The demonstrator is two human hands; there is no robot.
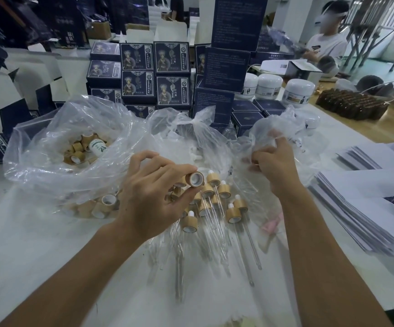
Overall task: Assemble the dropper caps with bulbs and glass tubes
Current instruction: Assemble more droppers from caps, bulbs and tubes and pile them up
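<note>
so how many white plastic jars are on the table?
3 clearly: two white plastic jars side by side behind the navy boxes, one further right. A possible fourth sits behind the clear bag.

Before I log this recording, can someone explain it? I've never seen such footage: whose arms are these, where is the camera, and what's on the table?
There is no machine. One camera sits on a person's head, looking down at their own bare hands. The left hand pinches a bamboo cap between thumb and fingers, its white inside facing us. The right hand grips a clear plastic bag. On the white table between the arms lie finished droppers, bamboo caps with white bulbs and glass tubes. Another bag of loose caps sits to the left, with dark blue boxes stacked behind.
</note>
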